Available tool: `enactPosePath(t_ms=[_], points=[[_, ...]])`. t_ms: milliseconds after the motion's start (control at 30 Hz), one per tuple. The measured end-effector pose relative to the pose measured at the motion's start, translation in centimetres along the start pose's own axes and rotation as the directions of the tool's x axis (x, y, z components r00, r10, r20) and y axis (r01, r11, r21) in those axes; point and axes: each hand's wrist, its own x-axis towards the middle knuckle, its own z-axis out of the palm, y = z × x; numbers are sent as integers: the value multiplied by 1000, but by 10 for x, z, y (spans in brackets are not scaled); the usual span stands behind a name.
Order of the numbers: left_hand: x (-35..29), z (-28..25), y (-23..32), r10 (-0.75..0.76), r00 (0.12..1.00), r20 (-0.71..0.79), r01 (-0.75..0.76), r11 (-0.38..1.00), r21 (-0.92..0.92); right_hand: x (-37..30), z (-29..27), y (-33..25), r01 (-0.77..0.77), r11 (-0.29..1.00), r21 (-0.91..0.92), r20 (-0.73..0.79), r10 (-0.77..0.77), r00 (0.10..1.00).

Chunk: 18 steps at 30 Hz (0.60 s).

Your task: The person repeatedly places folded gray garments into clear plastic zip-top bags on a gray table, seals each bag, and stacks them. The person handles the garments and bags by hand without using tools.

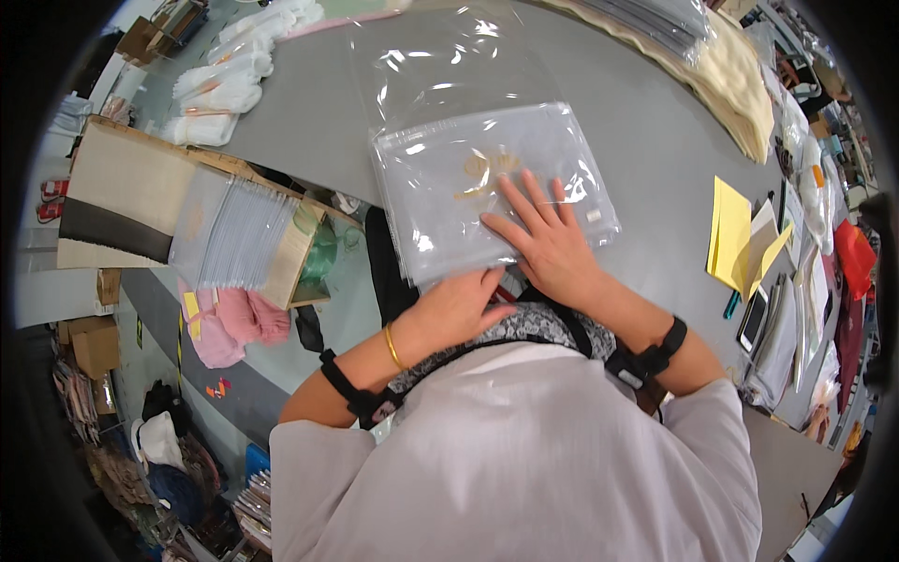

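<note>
A stack of clear plastic bags (440,197) with gold print lies on the grey table in front of me, the upper bag's clear flap (449,70) spread out beyond it. My right hand (552,239) rests on the right part of the stack, fingers spread and palm down. At the near edge of the stack is my left hand (454,307), its thumb apart from the fingers and nothing visible in the gap. Its lower fingers are partly hidden.
Left of the table, a wooden box (298,258) holds a row of filed plastic bags (242,229). Rolled clear bundles (225,89) lie at the far left. Yellow paper (726,234), a phone (752,317) and folded cream cloth (740,103) are on the right.
</note>
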Motion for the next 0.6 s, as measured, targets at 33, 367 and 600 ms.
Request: enactPosePath(t_ms=[33,367,600], points=[[-2,-1,1,95,994,-51,-89,990,112,-1,3,0,-63,997,-38,62,66,996],[18,-25,-15,340,939,-59,-319,921,224,186,110,100,-154,974,-166,-154,128,980],[39,-29,-28,462,887,-6,-423,817,391,294,63,95,-206,961,-187,-74,195,978]])
